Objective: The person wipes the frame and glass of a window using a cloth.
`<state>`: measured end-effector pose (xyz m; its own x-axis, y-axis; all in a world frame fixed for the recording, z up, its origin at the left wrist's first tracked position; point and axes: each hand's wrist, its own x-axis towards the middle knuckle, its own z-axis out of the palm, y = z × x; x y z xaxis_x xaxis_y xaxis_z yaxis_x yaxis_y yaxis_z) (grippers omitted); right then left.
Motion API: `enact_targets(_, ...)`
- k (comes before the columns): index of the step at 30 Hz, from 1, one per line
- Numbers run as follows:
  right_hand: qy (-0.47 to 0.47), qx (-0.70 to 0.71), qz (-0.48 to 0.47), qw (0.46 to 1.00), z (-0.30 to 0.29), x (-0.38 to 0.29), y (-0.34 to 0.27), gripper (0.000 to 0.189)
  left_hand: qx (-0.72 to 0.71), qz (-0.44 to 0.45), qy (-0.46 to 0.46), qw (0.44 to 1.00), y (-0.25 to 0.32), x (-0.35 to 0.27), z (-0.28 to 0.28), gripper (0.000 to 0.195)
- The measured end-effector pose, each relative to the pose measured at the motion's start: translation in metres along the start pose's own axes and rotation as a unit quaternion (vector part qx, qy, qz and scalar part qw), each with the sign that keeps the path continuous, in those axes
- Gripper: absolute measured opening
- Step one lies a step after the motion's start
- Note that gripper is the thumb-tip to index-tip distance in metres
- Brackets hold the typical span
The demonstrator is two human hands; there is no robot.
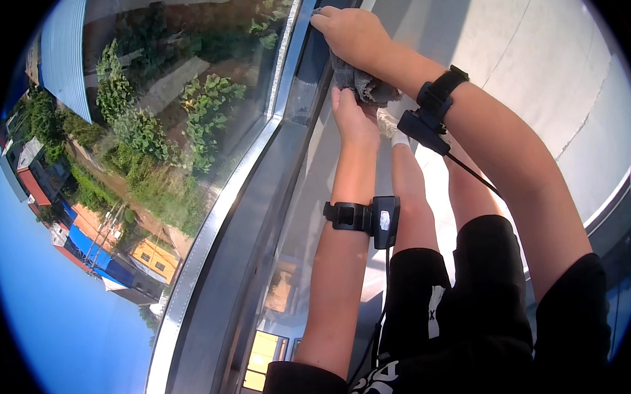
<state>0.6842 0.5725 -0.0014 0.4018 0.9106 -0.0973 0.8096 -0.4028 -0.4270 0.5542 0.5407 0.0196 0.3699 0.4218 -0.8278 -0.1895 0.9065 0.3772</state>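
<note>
A grey, crumpled cloth (pixel 350 75) is bunched between my two hands beside the window frame (pixel 301 84). My right hand (pixel 355 36) is the farther one; its fingers are closed on the cloth, and a small end of it pokes out past the fingertips against the dark frame. Under the nearer part of the cloth, my left hand (pixel 356 120) grips it, thumb up along its edge. Some of the left fingers are hidden behind the cloth. Both forearms carry a black strapped device, the left one (pixel 386 221) and the right one (pixel 423 126).
Window glass (pixel 238 126) in a bright metal frame edge (pixel 211 222) runs along my left; plants, roofs and sky show through it. Below are a pale floor (pixel 530 45), my legs and a light shoe (pixel 387 121). Black cables (pixel 475 170) trail from the wrist devices.
</note>
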Motion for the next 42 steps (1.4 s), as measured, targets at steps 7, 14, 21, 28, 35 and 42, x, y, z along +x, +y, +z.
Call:
enact_targets(7, -0.044, 0.071, -0.019, 0.996, 0.037, -0.042, -0.049, 0.016, 0.024, -0.005, 0.056, 0.998, -0.005, -0.043, -0.059, 0.036)
enact_targets(14, -0.07, 0.108, -0.058, 0.99, 0.044, -0.047, -0.055, 0.012, 0.017, -0.021, 0.09, 0.996, -0.003, -0.056, -0.061, 0.038)
enact_targets(21, -0.123, 0.117, -0.079, 0.982, 0.039, -0.033, -0.05, 0.011, 0.009, -0.009, 0.081, 0.997, -0.006, -0.053, -0.045, 0.037)
enact_targets(28, -0.219, 0.124, -0.092, 0.963, 0.024, -0.013, -0.043, 0.014, 0.027, -0.001, 0.072, 0.997, -0.002, -0.05, -0.031, 0.037)
enact_targets(35, -0.336, 0.033, -0.029, 0.941, 0.009, -0.072, 0.001, 0.018, 0.108, -0.14, 0.037, 0.984, -0.026, -0.063, -0.041, 0.038)
enact_targets(42, -0.127, 0.494, 0.318, 0.799, -0.011, -0.097, 0.032, 0.032, 0.15, -0.079, 0.01, 0.985, -0.033, -0.064, -0.032, 0.034)
